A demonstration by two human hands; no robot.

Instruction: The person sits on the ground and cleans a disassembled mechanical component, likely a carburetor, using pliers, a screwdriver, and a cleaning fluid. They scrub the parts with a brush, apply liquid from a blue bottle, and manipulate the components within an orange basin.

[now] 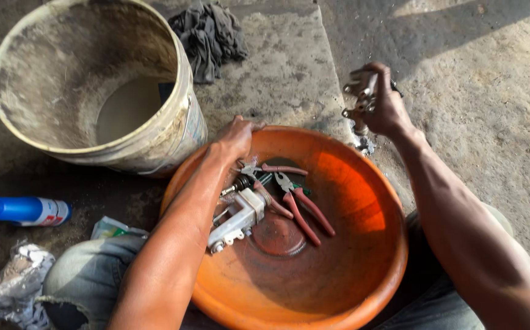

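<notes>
— Over the concrete floor (472,122) between my knees, what was the biggest thing you had to mind?

— That was the orange plastic basin (363,256), and I judged it wanted holding still first. I had my left hand (237,135) curled over its far rim, fingers pressed down on the edge, so it could not slide while I worked beside it.

— And the dirty white bucket (88,85)?

— It stood just beside the basin, touching or nearly so, with some cloudy liquid at its bottom. I left it alone.

— What lay in the basin?

— A whitish metal cylinder part (235,223) lay under my forearm, and next to it two pairs of red-handled pliers (298,205), all well inside the bowl.

— Where was the piece you were working on?

— It was outside the basin, past its far rim, over the concrete. My right hand (387,107) was closed tight around that small grey metal part (361,91), its brackets sticking out beyond my fingers. I reckoned a firm wrap was right, since the part looked greasy and uneven, and that holding it low and near the rim would keep a drop short.

— Anything smaller lying near?

— A dark rag (210,33) lay beyond the bucket, and a blue spray can (24,211) by my left knee.
</notes>
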